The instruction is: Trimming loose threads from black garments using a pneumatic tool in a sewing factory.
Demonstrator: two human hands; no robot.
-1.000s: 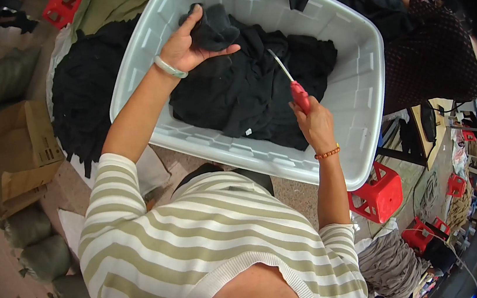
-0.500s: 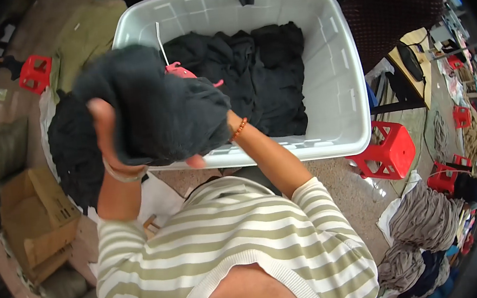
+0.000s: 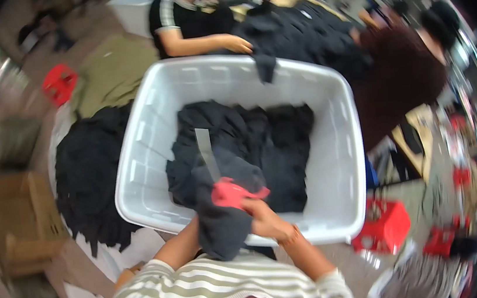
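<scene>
A dark grey cloth piece [image 3: 223,233] hangs bunched over the near rim of a large white plastic tub [image 3: 127,185], close to my body. On it lies a pink-red strip of fabric [image 3: 230,193], with a narrow pale strip [image 3: 206,152] rising beside it. My right hand [image 3: 264,219] is closed at the edge of the dark cloth, thumb by the pink-red fabric. Only the wrist end of my left hand [image 3: 194,236] shows; its fingers are hidden behind the cloth. Beneath, folded black cloths [image 3: 285,149] fill the bottom of the tub.
A heap of black cloth [image 3: 91,171] lies left of the tub, beyond it a cardboard box [image 3: 28,214]. Red plastic stools [image 3: 384,226] stand about. Across the tub, a person in black [image 3: 171,27] handles dark cloth on a table; another in dark maroon [image 3: 400,71] bends at the right.
The dark cloth has come down from the tub's left side toward my body, and my hands with it. My view has tilted up, bringing the people across into sight.
</scene>
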